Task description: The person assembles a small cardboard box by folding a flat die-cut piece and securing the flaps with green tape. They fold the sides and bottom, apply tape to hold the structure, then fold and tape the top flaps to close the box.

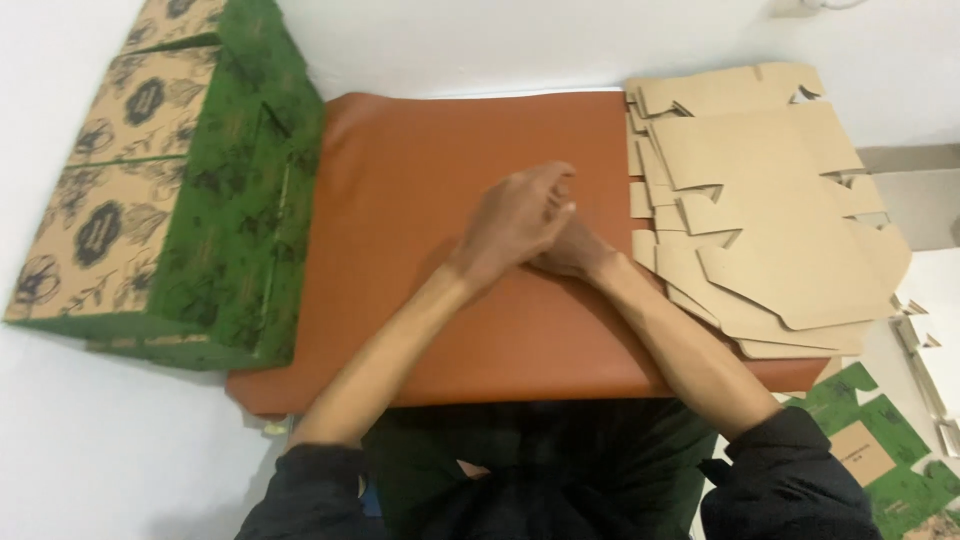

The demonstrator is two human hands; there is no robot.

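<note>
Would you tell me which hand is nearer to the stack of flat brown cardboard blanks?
The right hand, beside the stack of flat brown cardboard blanks; the left hand lies over it, farther toward the orange mat's middle.

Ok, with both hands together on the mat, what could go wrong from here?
The stack of flat cardboard blanks overhangs the right edge of the orange mat; a sideways sweep of the right hand could push loose sheets off. The left hand covers the right, so a grip may be fumbled. The assembled green boxes crowd the mat's left edge and might be knocked by an elbow.
</note>
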